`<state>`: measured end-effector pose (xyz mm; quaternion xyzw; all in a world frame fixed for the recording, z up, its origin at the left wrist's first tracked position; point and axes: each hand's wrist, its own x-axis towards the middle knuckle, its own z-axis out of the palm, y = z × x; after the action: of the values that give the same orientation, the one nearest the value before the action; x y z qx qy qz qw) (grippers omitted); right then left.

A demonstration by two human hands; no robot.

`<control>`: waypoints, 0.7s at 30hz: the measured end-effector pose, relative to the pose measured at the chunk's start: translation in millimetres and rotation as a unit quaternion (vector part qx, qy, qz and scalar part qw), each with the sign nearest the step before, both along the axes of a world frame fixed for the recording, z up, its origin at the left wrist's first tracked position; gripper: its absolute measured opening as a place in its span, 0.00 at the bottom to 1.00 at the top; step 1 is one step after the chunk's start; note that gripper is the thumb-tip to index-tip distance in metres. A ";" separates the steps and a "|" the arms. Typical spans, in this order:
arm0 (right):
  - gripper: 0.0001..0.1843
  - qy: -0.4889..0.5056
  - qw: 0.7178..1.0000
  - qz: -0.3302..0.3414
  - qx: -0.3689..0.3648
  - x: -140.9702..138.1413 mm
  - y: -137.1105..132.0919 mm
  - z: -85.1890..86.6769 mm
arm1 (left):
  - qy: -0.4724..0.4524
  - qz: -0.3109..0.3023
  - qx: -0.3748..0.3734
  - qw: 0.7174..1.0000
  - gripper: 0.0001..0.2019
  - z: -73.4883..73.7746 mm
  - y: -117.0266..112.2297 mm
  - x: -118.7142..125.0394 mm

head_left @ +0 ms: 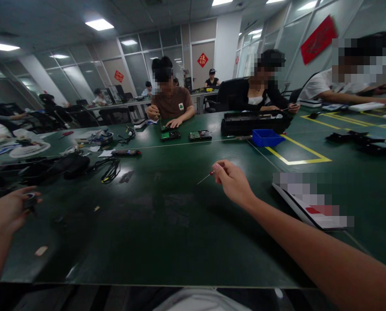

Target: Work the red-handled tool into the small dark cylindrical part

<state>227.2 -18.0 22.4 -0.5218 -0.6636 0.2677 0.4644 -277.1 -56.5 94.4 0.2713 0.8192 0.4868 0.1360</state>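
My right hand [232,180] reaches out over the dark green table [167,216], fingers closed on a small screwdriver [206,176] with a red handle and a thin shaft pointing left. At the left edge my left hand [10,209] is closed around a small dark object [29,201] that I cannot make out. Both hands hover above the table surface.
Black cables [110,168] and dark gear [63,166] lie at the left. Green circuit boards [170,135] sit before a person in a brown shirt across the table. A blue bin [266,137], black tray [254,122] and yellow tape lines [298,162] lie at right. A flat white device [312,207] lies near my right arm.
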 end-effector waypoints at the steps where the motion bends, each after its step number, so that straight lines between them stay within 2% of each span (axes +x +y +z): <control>1: 0.18 0.003 1.000 0.000 -0.001 -0.2 -0.4 0.1 | -0.038 -0.018 0.020 0.999 0.12 -6.6 7.4 1.5; 3: 0.17 0.008 1.000 0.001 0.002 -0.1 -0.8 -0.2 | -0.094 -0.075 0.052 0.991 0.16 -19.9 23.5 14.5; 5: 0.16 0.009 1.000 0.003 0.007 0.7 -0.7 -0.8 | -0.119 -0.151 0.063 0.979 0.21 -30.5 38.0 40.6; 8: 0.15 0.008 1.000 0.002 0.006 2.3 0.0 -1.1 | -0.139 -0.252 0.074 0.955 0.24 -38.1 51.7 96.0; 9: 0.15 0.006 1.000 0.003 0.004 2.7 0.1 -0.8 | -0.144 -0.311 0.078 0.936 0.24 -38.9 54.4 115.9; 13: 0.16 -0.034 0.999 0.018 -0.002 2.8 -1.8 3.7 | -0.163 -0.427 0.067 0.887 0.25 -39.3 59.9 190.4; 17: 0.19 -0.053 0.998 0.018 0.028 1.9 -7.0 8.6 | -0.197 -0.496 0.067 0.843 0.21 -42.7 60.1 251.8; 21: 0.18 -0.022 0.997 0.004 0.076 2.6 -10.9 10.1 | -0.098 -0.546 0.015 0.832 0.28 -55.9 51.9 297.6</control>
<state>229.8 -28.9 32.5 -0.4879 -0.6943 0.2064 0.4871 20.5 -4.5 38.6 0.6273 0.5131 0.3693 0.4549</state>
